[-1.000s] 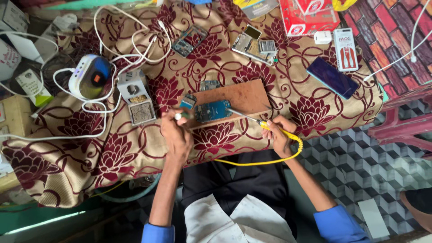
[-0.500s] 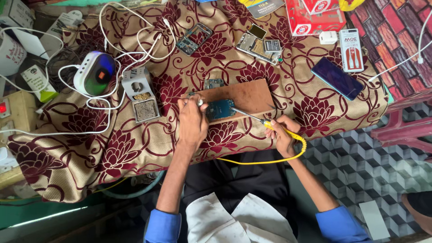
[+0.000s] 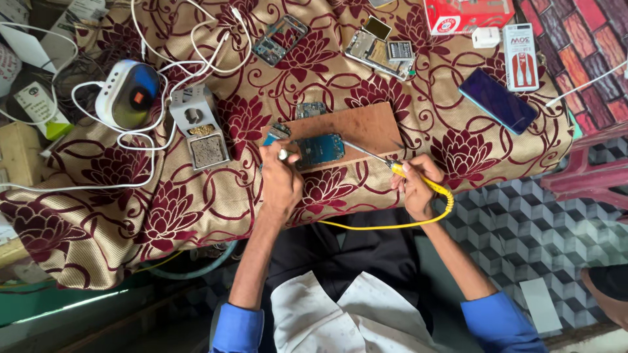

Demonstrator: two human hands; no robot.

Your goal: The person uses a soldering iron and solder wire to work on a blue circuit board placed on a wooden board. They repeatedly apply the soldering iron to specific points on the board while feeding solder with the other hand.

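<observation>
Now soldering iron [image 3: 386,162] tip up-left, twd circuit board [image 3: 318,149]

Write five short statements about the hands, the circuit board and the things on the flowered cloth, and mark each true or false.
1. The right hand holds a soldering iron with a yellow grip and yellow cord. True.
2. The blue circuit board lies on a brown wooden board. True.
3. The left hand rests flat on the dark phone. False: it is at the circuit board's left edge, pinching a small tool; the phone lies far off, untouched.
4. The table is covered with a plain white cloth. False: the cloth is tan with maroon flowers.
5. The soldering iron's tip points toward the circuit board. True.
</observation>
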